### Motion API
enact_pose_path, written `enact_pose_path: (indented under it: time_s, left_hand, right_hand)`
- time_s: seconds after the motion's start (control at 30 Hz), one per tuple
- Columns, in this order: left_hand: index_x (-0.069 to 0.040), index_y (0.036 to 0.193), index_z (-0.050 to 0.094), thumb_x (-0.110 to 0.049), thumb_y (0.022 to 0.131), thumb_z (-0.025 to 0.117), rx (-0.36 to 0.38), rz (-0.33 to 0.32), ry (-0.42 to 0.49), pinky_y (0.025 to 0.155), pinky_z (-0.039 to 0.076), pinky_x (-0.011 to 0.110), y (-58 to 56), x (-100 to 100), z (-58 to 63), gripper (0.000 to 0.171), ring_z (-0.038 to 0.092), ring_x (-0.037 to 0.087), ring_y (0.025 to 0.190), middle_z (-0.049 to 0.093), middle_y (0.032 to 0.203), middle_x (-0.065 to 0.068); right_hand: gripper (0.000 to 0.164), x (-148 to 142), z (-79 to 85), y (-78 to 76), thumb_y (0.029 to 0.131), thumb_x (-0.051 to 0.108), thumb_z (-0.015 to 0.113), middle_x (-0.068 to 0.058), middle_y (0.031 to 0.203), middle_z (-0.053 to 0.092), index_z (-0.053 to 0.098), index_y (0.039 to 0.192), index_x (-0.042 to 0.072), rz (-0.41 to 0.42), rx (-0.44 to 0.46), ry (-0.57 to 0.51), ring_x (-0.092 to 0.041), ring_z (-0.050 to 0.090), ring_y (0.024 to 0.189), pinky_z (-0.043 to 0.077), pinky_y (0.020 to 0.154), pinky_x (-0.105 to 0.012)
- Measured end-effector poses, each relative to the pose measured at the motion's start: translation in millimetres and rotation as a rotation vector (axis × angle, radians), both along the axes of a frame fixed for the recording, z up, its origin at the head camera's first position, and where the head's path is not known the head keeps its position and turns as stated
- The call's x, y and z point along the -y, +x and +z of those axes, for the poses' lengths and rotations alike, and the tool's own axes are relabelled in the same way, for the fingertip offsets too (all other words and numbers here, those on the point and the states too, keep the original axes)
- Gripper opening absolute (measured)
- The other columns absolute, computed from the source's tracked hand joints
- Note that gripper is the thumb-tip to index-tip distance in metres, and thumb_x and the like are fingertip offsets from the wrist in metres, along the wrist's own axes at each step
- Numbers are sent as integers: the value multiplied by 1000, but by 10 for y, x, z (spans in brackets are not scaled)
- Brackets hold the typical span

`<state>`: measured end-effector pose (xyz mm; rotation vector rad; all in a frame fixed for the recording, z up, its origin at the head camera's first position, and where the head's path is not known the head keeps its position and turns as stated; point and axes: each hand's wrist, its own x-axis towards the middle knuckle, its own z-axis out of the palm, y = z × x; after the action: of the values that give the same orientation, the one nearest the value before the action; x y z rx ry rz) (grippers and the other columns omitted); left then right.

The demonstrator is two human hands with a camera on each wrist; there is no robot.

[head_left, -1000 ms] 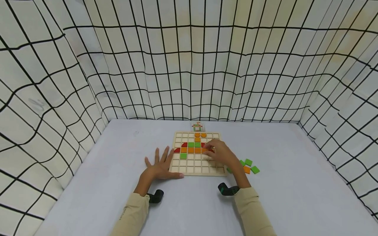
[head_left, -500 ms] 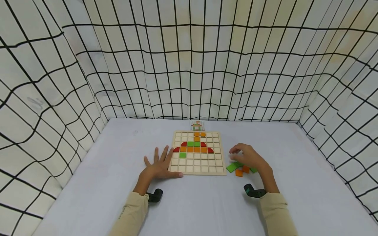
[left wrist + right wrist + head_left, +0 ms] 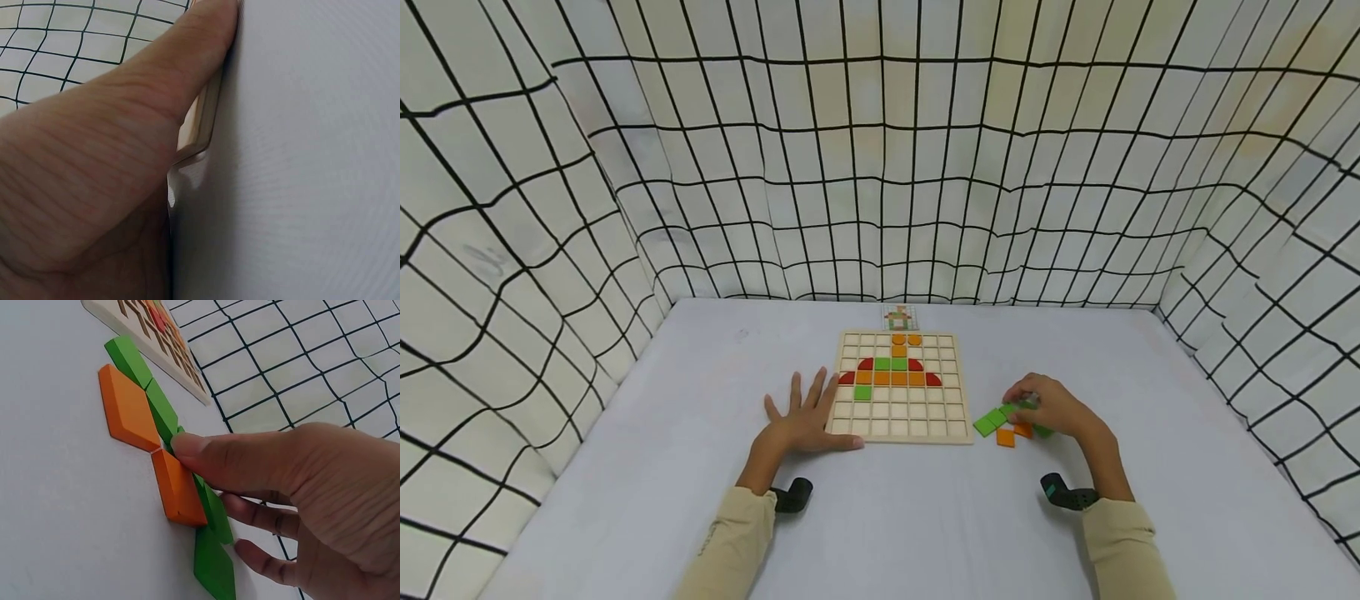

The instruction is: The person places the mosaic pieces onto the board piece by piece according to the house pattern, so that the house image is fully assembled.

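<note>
My left hand [image 3: 802, 429] lies spread at the left edge of the wooden grid board [image 3: 898, 431], its thumb [image 3: 187, 59] along the near-left corner. On the board, red, green and orange tiles form a pattern, with a lone green square [image 3: 862, 392] under the orange row. To the board's right, my right hand [image 3: 1052, 407] is down among loose tiles, thumb and fingers curled round a green square tile [image 3: 180, 431], mostly hidden by the thumb. Orange tiles [image 3: 128, 409] and other green tiles [image 3: 987, 424] lie beside its fingers.
A small pattern card [image 3: 899, 317] lies just beyond the board's far edge. White walls covered with black netting [image 3: 880, 167] stand behind and at both sides of the white table [image 3: 880, 525]. A black wrist device [image 3: 1067, 493] sits at the right wrist.
My right hand has moved from the board's right side over to the loose tiles, then down among them. The left hand stays at the board's edge.
</note>
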<state>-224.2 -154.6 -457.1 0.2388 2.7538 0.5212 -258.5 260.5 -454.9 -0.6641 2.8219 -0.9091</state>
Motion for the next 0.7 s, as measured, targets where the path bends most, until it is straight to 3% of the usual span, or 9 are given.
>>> enact_pose_path:
  time_s: [0.2,0.43,0.7]
  left_hand:
    - [-17,159,2,-75,72,65,2,1,-9,103,-13,78,-2,-10,-5,122,-22,44,147,-11,166,10]
    - [-17,159,2,-73,74,66,-6,9,-22,103,-11,79,0,-14,19,120,-21,45,147,-10,166,10]
    - [-18,159,3,-75,74,65,-7,5,-27,103,-11,79,-7,-7,11,120,-22,45,147,-11,166,10]
  right_hand:
    - [19,-4,-36,-14,87,17,74,-7,100,66,69,102,6,-26,-37,13,-24,61,97,51,89,-47]
    - [21,-6,-9,-12,87,12,73,-8,102,65,68,106,4,-44,-25,21,-25,60,98,50,90,-48]
    - [20,-5,-94,-39,90,16,71,-8,99,63,66,104,2,-44,-130,62,-24,59,95,51,86,-44]
